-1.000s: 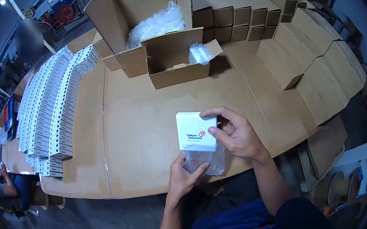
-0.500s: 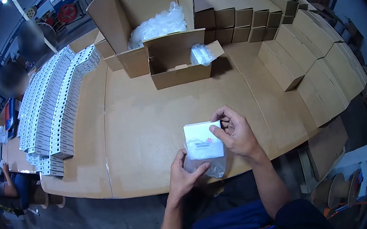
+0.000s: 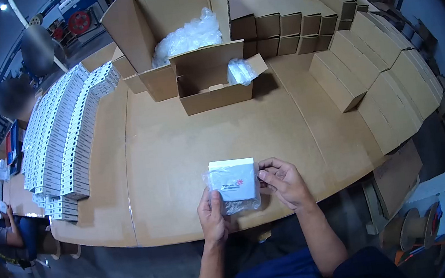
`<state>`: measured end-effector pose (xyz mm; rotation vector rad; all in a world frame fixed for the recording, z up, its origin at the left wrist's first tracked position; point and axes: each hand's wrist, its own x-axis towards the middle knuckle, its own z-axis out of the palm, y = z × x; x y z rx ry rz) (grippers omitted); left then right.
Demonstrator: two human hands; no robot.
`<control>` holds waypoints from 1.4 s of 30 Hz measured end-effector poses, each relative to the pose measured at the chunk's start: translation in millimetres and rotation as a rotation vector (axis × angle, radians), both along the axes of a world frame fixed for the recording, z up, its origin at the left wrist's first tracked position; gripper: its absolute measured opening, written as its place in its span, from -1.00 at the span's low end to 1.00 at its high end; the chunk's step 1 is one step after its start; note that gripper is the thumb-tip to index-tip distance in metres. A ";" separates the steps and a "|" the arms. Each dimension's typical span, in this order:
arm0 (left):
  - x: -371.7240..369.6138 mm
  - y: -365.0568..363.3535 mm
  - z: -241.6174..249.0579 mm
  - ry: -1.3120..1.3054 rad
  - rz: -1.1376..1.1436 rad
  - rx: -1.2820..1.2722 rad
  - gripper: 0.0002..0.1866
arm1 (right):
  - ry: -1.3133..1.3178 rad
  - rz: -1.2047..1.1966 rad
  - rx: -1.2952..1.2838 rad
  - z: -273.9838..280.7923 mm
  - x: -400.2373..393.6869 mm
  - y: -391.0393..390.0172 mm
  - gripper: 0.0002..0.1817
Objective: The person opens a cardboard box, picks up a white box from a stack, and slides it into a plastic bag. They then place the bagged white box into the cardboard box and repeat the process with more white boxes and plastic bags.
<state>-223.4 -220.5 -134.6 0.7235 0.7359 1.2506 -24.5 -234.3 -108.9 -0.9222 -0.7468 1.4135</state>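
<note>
The white Telkom Indonesia box (image 3: 232, 186) sits mostly inside a clear plastic pouch (image 3: 237, 207), left hand (image 3: 213, 217) clamped around its lower side, right hand (image 3: 286, 185) pinching the opposite edge, where uneven pulling could snag a corner and tear it.

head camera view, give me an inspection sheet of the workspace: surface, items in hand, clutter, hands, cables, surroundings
Surface: brown tabletop, seams visible.
Job's things: white box with a printed logo, mostly inside a clear plastic bag; its top edge appears to stick out.
Clutter: white boxes in rows at left; small open carton with a clear-wrapped bundle at its right end; larger open carton behind, holding clear plastic wrap; brown cartons stacked at right.
Hands: left hand holds the bagged box; right hand at the bag's right edge, grip unclear.
Cables: nothing seen on the tabletop.
Surroundings: seated person at far left; spools at lower right.
</note>
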 end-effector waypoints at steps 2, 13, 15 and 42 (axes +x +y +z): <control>-0.9 -0.8 -5.6 0.048 -0.008 0.042 -0.56 | 0.024 -0.074 0.029 -11.2 -4.9 -2.6 -0.82; 1.5 -5.2 0.3 0.367 -0.071 0.147 -0.48 | 0.314 -0.126 0.126 0.3 -15.2 -2.5 -0.74; 6.8 -7.1 -4.6 0.274 -0.058 0.088 -0.45 | 0.362 -0.180 0.119 7.2 -26.0 -3.4 -0.69; 6.5 9.0 16.6 0.079 0.018 -0.053 -0.70 | -0.038 -0.077 0.249 17.1 -30.3 4.3 -0.51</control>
